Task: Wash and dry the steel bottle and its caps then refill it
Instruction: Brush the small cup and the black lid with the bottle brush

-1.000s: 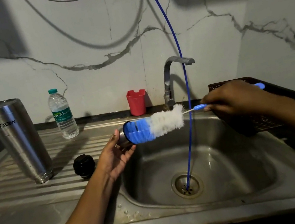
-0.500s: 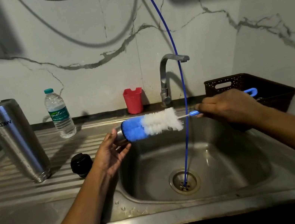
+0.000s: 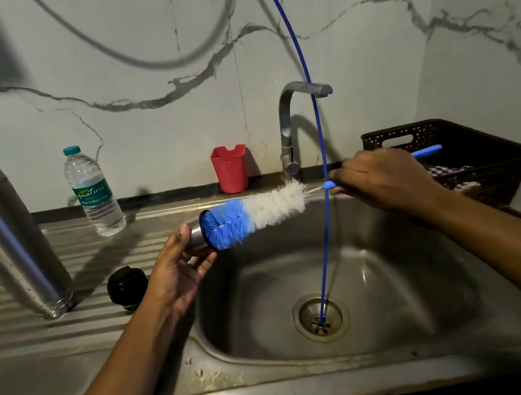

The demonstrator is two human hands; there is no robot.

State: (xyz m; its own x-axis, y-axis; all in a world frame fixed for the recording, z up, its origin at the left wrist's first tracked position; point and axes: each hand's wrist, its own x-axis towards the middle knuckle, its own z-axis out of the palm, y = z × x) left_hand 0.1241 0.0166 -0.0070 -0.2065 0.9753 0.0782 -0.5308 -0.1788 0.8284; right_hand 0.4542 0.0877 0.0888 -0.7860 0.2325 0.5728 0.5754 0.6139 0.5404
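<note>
- the steel sink (image 3: pixel 286 391) fills the lower view, with its ribbed drainboard (image 3: pixel 34 341) on the left and the basin on the right.
- the right hand (image 3: pixel 384 179) reaches in from the right over the basin's far edge, back of the hand up. its fingers are curled round the blue handle of the bottle brush (image 3: pixel 255 214), and the handle's end pokes out past the knuckles.
- the left hand (image 3: pixel 178 274) comes up from the lower left, palm turned up over the basin's left rim. the thumb lies on top of the steel cap (image 3: pixel 194 238) and the fingers cup it from beneath.
- the steel bottle (image 3: pixel 6 242) stands mouth down on the drainboard at far left, well apart from both hands.
- a dark basket (image 3: pixel 472 142) sits behind the right hand with a checked cloth (image 3: pixel 450 174) inside.
- a thin blue hose (image 3: pixel 315 139) drops from the top, crosses in front of the tap (image 3: pixel 289 129) and the brush's wire, and ends in the drain (image 3: pixel 320 317).
- the brush lies nearly level between the hands, white bristles toward the right hand. its blue end is at the cap's mouth; how deep it goes i cannot tell.
- a plastic water bottle (image 3: pixel 95 195) stands at the back of the drainboard.
- a red cup (image 3: pixel 230 167) stands against the wall, left of the tap.
- a black cap (image 3: pixel 128 288) rests on the drainboard between the steel bottle and the left wrist.
</note>
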